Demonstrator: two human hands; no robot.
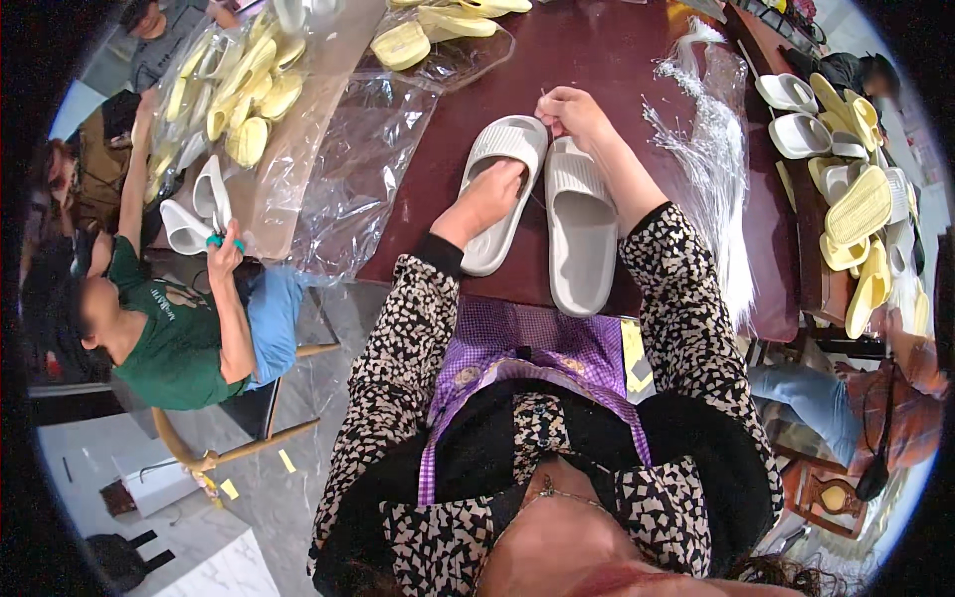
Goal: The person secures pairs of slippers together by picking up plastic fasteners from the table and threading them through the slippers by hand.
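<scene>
Slippers [579,261] at table edge [403,271]; right hand [578,114] pinched together by toes [570,147]; left hand [485,204] at strap [509,141], grip unclear.

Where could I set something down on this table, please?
The widest bare patch of the dark red table lies beyond the right hand, between the far yellow slides and the white strands. A narrower strip runs between the clear plastic sheet and the left grey slide. Crowded: the strands' stretch, and between this slide and the right grey slide.
</scene>
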